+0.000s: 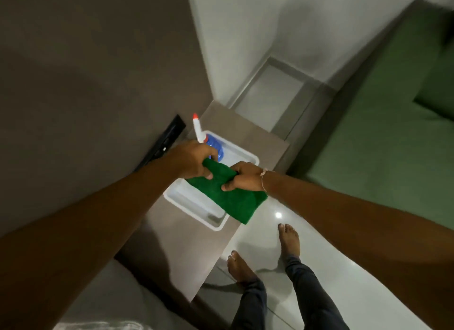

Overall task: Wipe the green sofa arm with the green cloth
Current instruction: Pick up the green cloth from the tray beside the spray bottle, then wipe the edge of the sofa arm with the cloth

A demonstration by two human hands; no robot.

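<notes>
Both hands gripping green cloth (229, 197) over white tray (248, 155), spray bottle (204, 138) inside

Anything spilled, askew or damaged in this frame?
Nothing stands out. Both the left hand and right hand hold the green cloth over a white tray that holds a spray bottle. No spill visible.

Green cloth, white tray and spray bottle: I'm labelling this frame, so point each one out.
green cloth (233, 199): head view, middle of the fabric.
white tray (248, 155): head view, far rim.
spray bottle (196, 127): head view, white nozzle neck.
</notes>
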